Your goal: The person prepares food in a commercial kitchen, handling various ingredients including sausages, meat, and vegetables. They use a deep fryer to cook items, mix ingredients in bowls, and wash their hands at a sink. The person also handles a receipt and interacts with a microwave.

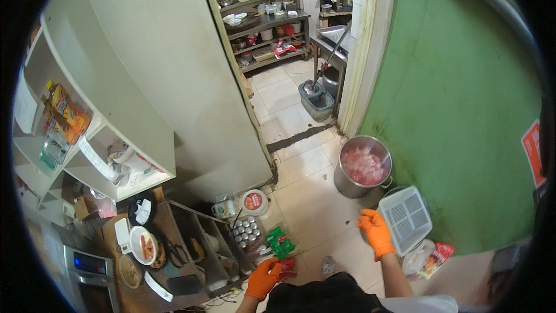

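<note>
Both my hands wear orange rubber gloves. Low in the view, my left hand (263,277) has loosely bent fingers and nothing visible in it. My right hand (375,233), fingers curled, overlaps the left edge of a white plastic perforated basket (408,217); whether it touches the basket cannot be told. The basket leans by the green wall, with a dark round rim partly hidden behind it. Beyond it, a tall steel stockpot (357,187) stands on the tiled floor, holding pinkish raw meat (365,166), perhaps in liquid.
A doorway sill (299,138) crosses the floor ahead, with a mop bucket (317,102) past it. Drink cans (246,231), a green plastic bag (280,243) and a lidded tub (255,202) lie left. Plastic packaging (419,261) sits right. A cluttered desk (173,298) stands left.
</note>
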The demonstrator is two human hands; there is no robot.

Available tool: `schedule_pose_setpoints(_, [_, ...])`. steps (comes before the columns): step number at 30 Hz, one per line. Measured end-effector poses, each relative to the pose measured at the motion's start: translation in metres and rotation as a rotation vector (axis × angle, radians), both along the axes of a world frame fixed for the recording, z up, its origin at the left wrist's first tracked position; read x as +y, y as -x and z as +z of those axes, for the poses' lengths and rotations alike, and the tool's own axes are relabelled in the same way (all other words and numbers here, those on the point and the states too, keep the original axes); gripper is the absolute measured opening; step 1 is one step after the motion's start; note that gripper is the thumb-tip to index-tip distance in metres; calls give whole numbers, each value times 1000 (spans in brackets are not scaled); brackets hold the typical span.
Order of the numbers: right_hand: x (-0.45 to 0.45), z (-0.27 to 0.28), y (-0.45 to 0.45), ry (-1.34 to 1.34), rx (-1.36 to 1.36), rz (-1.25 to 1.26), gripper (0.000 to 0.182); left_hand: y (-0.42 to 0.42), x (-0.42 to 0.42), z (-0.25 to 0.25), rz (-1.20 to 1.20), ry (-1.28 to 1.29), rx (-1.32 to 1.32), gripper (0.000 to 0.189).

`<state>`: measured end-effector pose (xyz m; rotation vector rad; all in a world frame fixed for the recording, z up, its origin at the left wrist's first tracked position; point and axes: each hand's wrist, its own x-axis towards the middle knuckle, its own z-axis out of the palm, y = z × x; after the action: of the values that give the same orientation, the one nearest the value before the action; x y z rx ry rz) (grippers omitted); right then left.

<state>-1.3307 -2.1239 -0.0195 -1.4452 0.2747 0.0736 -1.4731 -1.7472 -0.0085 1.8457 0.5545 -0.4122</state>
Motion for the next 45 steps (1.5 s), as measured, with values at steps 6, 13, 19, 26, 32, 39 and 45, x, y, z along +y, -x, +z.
schedule_pose_setpoints(6, [2,75,-133,113,104,357,36,-150,-53,66,-238,-270,4,54])
schedule_pose_setpoints(13, [-48,9,-284,767,-63,464,42,-314,-10,22,-245,-298,187,58])
schedule_pose_setpoints(19, [-63,33,-427,838,4,557,42,-533,-13,26,-336,-324,-92,60])
schedule_pose_setpoints(26, [-36,62,-612,767,212,349,47,-826,-79,81,-649,-212,-306,55])
schedule_pose_setpoints(32, [-13,21,-833,836,255,487,46,-1007,-44,50,-502,-214,-282,50])
schedule_pose_setpoints(39, [138,92,-1164,767,-17,781,43,-1133,81,32,51,-148,-277,39])
schedule_pose_setpoints(45, [303,94,-1361,640,-144,1138,43,-1229,162,38,480,334,-167,38])
